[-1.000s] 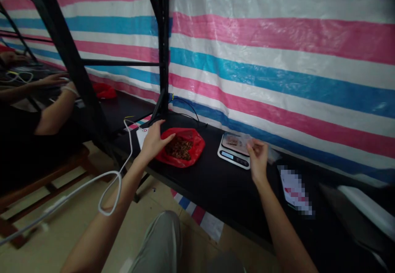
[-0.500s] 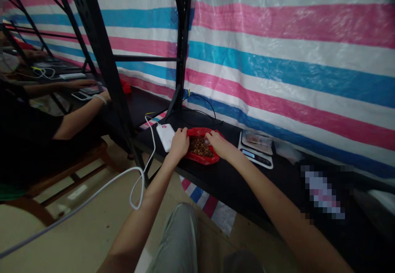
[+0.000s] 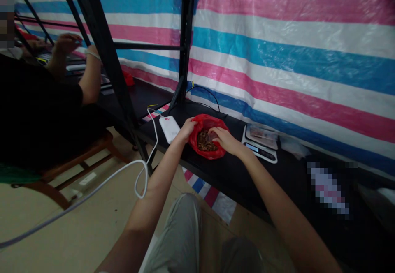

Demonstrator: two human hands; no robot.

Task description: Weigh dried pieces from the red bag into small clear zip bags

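With a filled clear pouch (image 3: pixel 262 132) already resting on the scale (image 3: pixel 261 146) just right of the red bag (image 3: pixel 207 142), you are back at that bag on the black bench. Your left hand (image 3: pixel 186 129) pinches its left rim closed-fingered, while your right hand (image 3: pixel 224 139) dips loosely curled into the brown pieces (image 3: pixel 204 142) inside; what it grasps cannot be told.

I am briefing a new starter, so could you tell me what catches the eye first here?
The pink, blue and white striped tarpaulin fills the back. On the black bench, the left hand holds the rim of a red plastic bag of brown bits while the right hand reaches inside. A white digital scale sits just right.
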